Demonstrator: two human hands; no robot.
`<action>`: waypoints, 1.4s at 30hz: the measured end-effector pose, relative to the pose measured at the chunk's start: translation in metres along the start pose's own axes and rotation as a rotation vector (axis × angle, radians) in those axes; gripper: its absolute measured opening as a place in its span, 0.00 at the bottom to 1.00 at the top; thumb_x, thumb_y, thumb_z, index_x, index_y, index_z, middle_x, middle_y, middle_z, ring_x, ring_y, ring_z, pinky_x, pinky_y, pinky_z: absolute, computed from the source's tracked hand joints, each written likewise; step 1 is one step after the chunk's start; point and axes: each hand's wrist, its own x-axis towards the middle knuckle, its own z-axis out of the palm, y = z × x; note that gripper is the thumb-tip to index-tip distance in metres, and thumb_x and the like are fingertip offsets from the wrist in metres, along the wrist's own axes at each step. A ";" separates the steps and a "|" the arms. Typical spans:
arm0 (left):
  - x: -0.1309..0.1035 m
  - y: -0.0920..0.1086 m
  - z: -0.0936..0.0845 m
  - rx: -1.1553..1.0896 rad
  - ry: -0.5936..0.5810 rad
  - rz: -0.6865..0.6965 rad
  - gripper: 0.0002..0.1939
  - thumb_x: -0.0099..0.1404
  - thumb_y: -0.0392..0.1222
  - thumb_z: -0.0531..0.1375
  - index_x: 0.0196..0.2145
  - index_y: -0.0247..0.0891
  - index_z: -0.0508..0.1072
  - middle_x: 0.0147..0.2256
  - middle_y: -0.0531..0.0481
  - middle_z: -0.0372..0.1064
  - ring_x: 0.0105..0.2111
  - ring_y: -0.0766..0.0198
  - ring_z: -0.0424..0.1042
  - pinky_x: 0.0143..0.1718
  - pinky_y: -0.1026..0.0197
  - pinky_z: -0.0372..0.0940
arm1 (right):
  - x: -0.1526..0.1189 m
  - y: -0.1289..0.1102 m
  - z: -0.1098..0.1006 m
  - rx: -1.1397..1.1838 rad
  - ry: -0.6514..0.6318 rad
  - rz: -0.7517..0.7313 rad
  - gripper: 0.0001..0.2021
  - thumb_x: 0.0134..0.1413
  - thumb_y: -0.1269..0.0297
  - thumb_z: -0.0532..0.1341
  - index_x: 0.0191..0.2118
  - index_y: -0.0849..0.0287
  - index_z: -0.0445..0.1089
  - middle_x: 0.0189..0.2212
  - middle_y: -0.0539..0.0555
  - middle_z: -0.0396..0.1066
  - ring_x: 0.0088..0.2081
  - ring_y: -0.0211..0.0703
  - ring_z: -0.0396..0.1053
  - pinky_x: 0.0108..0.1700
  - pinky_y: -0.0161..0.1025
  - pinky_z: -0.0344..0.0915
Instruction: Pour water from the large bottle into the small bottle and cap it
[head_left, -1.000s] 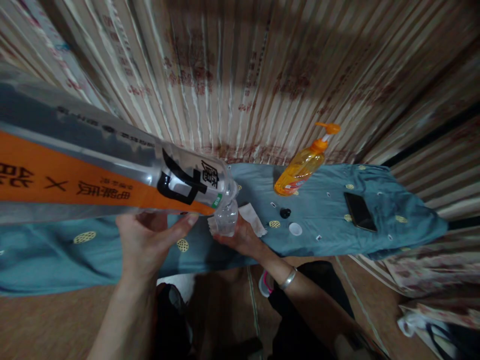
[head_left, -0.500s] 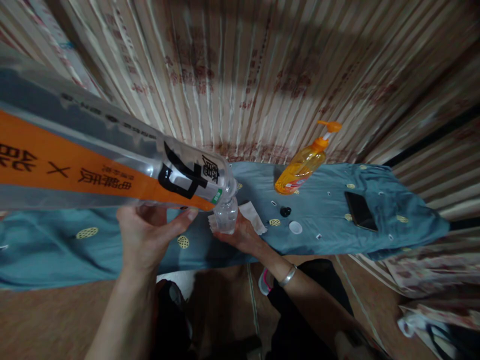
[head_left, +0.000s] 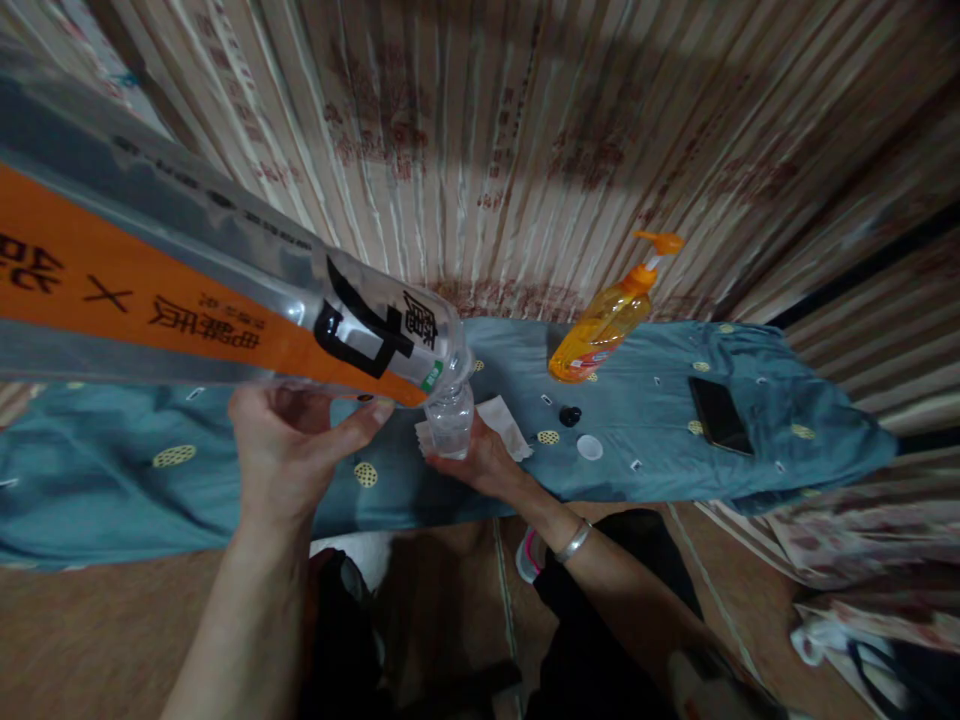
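Note:
My left hand point(head_left: 296, 440) grips a large clear bottle point(head_left: 247, 290) with an orange label, tilted so its neck points down and right. The mouth of that bottle meets the top of a small clear bottle point(head_left: 450, 425), which has clear liquid in it. Wrapped around the small bottle's right side, my right hand point(head_left: 484, 455) keeps it roughly upright above the cloth. A white tissue point(head_left: 508, 425) lies partly behind my right hand. To the right are a small black cap point(head_left: 570, 416) and a white round lid point(head_left: 589, 447).
A pump bottle of orange liquid point(head_left: 600, 330) stands toward the back of the blue-green cloth point(head_left: 495, 510). A black phone point(head_left: 720, 415) lies farther right. Pleated curtains point(head_left: 465, 150) hang behind and at the right. My legs are below the front edge.
The large bottle's near end has risen slightly, so it tilts a little more steeply. Both hands keep their hold, and the view has shifted slightly.

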 end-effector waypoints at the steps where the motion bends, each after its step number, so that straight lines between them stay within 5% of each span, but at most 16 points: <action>1: 0.000 -0.001 -0.001 0.002 0.006 0.005 0.24 0.35 0.32 0.81 0.31 0.43 0.80 0.29 0.55 0.84 0.29 0.60 0.83 0.34 0.58 0.84 | 0.000 0.000 0.000 -0.001 0.003 -0.006 0.45 0.50 0.55 0.78 0.73 0.54 0.65 0.64 0.60 0.81 0.65 0.64 0.80 0.68 0.60 0.78; 8: 0.000 -0.005 -0.001 -0.011 -0.011 0.065 0.23 0.39 0.36 0.83 0.30 0.41 0.78 0.28 0.54 0.82 0.27 0.61 0.82 0.33 0.58 0.83 | 0.000 0.000 0.001 -0.018 0.007 -0.033 0.43 0.52 0.59 0.78 0.72 0.53 0.64 0.67 0.61 0.79 0.67 0.62 0.78 0.69 0.56 0.77; 12: 0.001 -0.001 0.002 -0.037 -0.028 0.067 0.21 0.38 0.30 0.80 0.29 0.43 0.78 0.27 0.56 0.83 0.27 0.61 0.82 0.32 0.59 0.83 | 0.001 -0.001 0.000 -0.026 -0.007 -0.016 0.45 0.51 0.59 0.79 0.73 0.50 0.63 0.68 0.59 0.78 0.67 0.63 0.78 0.70 0.59 0.77; 22: 0.004 0.008 0.003 0.000 -0.048 0.053 0.26 0.35 0.37 0.85 0.29 0.39 0.77 0.28 0.53 0.83 0.26 0.62 0.82 0.30 0.60 0.82 | 0.001 -0.002 0.000 -0.055 0.007 -0.029 0.45 0.51 0.61 0.79 0.73 0.59 0.65 0.65 0.64 0.80 0.65 0.64 0.80 0.67 0.56 0.78; 30: 0.002 0.008 0.003 -0.079 -0.014 0.034 0.20 0.33 0.27 0.80 0.22 0.41 0.79 0.26 0.57 0.82 0.26 0.64 0.83 0.30 0.64 0.81 | 0.002 0.002 0.001 -0.069 0.018 -0.017 0.46 0.49 0.58 0.81 0.72 0.56 0.66 0.65 0.64 0.80 0.65 0.64 0.79 0.68 0.56 0.77; 42: 0.005 0.003 0.000 -0.078 -0.066 0.121 0.21 0.37 0.33 0.85 0.30 0.40 0.85 0.29 0.55 0.85 0.28 0.64 0.83 0.32 0.64 0.81 | 0.002 0.002 0.002 -0.060 0.009 -0.022 0.45 0.51 0.59 0.79 0.72 0.61 0.64 0.65 0.66 0.79 0.65 0.64 0.79 0.69 0.54 0.76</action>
